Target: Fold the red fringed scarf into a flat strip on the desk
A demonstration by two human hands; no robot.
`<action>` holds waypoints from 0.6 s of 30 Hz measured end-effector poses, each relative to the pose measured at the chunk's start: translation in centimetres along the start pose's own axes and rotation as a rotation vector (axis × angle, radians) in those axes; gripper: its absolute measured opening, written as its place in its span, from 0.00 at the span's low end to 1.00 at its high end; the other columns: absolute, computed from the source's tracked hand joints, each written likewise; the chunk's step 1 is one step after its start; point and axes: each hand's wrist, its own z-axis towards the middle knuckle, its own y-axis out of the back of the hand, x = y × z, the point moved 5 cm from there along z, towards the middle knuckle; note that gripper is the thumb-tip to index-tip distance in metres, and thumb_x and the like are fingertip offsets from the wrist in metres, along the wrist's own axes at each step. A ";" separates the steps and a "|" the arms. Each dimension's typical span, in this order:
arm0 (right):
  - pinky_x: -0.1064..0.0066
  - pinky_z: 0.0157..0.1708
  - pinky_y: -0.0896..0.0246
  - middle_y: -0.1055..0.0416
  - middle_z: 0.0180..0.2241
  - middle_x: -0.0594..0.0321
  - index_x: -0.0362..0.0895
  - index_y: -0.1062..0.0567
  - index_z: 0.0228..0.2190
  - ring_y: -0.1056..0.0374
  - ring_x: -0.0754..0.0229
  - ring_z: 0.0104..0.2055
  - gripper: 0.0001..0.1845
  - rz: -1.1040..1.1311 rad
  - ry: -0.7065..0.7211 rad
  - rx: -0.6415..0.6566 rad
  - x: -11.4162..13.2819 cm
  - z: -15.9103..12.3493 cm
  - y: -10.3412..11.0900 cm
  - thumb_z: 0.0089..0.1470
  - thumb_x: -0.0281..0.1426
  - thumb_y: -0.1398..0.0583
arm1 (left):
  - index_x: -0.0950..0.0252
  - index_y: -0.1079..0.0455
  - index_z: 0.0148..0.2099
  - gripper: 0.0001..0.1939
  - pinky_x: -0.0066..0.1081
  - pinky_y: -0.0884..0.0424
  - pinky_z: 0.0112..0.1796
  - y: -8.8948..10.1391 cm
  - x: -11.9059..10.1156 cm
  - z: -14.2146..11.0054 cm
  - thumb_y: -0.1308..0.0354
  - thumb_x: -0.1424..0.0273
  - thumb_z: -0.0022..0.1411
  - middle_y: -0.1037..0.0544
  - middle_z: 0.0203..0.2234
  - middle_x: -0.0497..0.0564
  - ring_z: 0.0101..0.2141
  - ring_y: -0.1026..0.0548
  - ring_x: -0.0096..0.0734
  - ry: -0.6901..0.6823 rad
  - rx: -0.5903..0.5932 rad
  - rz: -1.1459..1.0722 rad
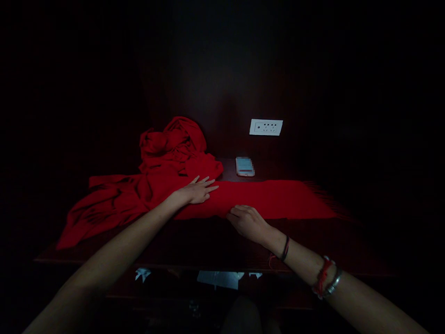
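Observation:
A long red scarf (278,199) with a fringed right end lies across a dark table. Its right part is spread flat in a strip, while the left part is rumpled and heaped up toward the back. My left hand (199,191) rests on the scarf near the heap, palm down with its fingers spread. Along the front edge of the flat strip, my right hand (247,222) has its fingers curled together in a pinch on the red cloth. The fingertips are partly hidden, but they touch the scarf's edge.
Behind the strip lies a phone (245,166) with a lit screen. A white power socket (266,127) is on the dark wall behind. The table's front edge (174,267) runs below my hands, with pale papers (219,279) on a lower level beneath it. The surroundings are very dark.

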 end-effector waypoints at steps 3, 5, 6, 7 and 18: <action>0.73 0.27 0.49 0.35 0.25 0.63 0.42 0.31 0.25 0.41 0.64 0.28 0.09 0.002 0.001 0.000 0.0 0.0 0.1 0.52 0.26 0.49 | 0.61 0.56 0.59 0.24 0.43 0.59 0.53 0.5 -2.0 0.2 0.61 0.68 0.61 0.55 0.58 0.51 0.57 0.59 0.36 -0.172 -0.077 -0.076; 0.73 0.27 0.49 0.35 0.25 0.62 0.42 0.31 0.26 0.41 0.65 0.27 0.09 -0.002 0.006 -0.002 0.0 -0.1 0.1 0.53 0.26 0.49 | 0.58 0.58 0.59 0.23 0.40 0.57 0.53 0.2 -3.7 0.3 0.64 0.65 0.62 0.57 0.58 0.48 0.57 0.59 0.33 -0.334 -0.030 -0.154; 0.73 0.27 0.49 0.35 0.25 0.62 0.42 0.31 0.26 0.41 0.65 0.27 0.09 -0.005 0.008 -0.005 0.0 -0.1 0.1 0.53 0.26 0.50 | 0.57 0.59 0.59 0.23 0.40 0.57 0.53 -0.2 -4.1 0.5 0.65 0.64 0.63 0.57 0.58 0.47 0.57 0.60 0.34 -0.378 0.011 -0.174; 0.73 0.27 0.49 0.35 0.25 0.62 0.42 0.31 0.26 0.42 0.65 0.27 0.10 -0.009 0.007 -0.009 0.0 -0.1 0.1 0.53 0.26 0.50 | 0.56 0.59 0.59 0.23 0.41 0.57 0.53 -0.5 -4.0 0.8 0.65 0.63 0.63 0.57 0.58 0.46 0.57 0.60 0.35 -0.382 0.044 -0.177; 0.73 0.27 0.50 0.35 0.26 0.62 0.42 0.31 0.25 0.42 0.65 0.27 0.10 0.014 0.009 0.010 0.1 0.0 0.1 0.53 0.25 0.50 | 0.61 0.60 0.60 0.24 0.38 0.59 0.53 0.1 -2.4 1.5 0.64 0.63 0.63 0.58 0.58 0.50 0.57 0.61 0.32 -0.316 -0.174 -0.085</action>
